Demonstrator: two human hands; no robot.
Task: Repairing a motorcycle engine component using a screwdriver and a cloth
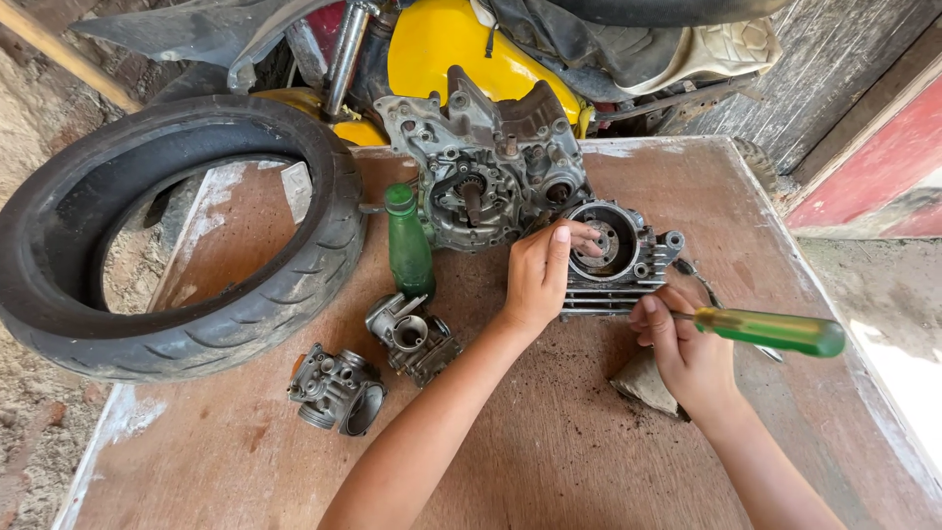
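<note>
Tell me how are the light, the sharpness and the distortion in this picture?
Head view: soft daylight, weak shadows; overexposed glare on the ground at the right edge; cylinder block, left hand and right hand with the screwdriver are sharp; wide-angle bending curves the table edges.

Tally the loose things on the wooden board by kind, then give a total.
Engine parts: 2 – crankcase, finned cylinder under the left hand
Carburetors: 2
Green bottle: 1
Tyre: 1
Green-handled screwdriver: 1, in the right hand
Total: 7
</note>
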